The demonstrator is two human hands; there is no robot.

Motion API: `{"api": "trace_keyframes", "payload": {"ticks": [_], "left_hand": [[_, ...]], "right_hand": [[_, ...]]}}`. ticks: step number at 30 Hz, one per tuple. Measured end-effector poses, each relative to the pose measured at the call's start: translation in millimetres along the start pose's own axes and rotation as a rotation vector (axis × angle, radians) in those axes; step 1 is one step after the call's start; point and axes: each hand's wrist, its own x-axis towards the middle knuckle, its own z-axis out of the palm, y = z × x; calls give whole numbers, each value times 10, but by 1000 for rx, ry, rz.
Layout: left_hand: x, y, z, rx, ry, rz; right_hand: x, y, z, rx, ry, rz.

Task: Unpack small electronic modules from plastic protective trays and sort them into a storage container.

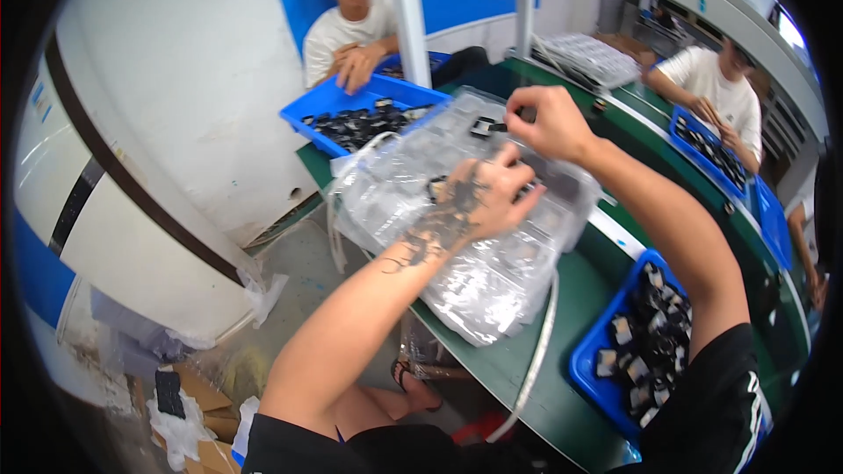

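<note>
Over a stack of clear plastic blister trays [395,184], both my hands work close together. My right hand [551,123] is closed in a pinch on a small black part [499,127] at the far side of the top tray. Beside it in the tray is a small black square frame [481,127]. My left hand [492,193] lies lower over the tray, its fingers bent; something dark shows between thumb and fingers, too hidden to name. Another small part [435,188] sits in the tray, partly behind my left hand.
A blue bin [303,130] of black parts stands at the far left, a person's hand [356,66] on its rim. Another blue bin [584,360] of parts lies at near right. A white cable [543,347] crosses the green bench [562,316]. Across it, a person handles parts [716,154].
</note>
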Motion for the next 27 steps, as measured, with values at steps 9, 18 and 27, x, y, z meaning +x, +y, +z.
{"api": "trace_keyframes", "payload": {"ticks": [9,18,27], "left_hand": [[365,302,-126,-209,305,-215],[-13,2403,1003,-656,-101,-139],[-228,2216,1226,-584,-103,-293]], "right_hand": [[-1544,-324,-1497,208,-387,335],[-2576,-643,-2211,-61,-621,488],[-1060,-215,-1728,76,-1038,127]]}}
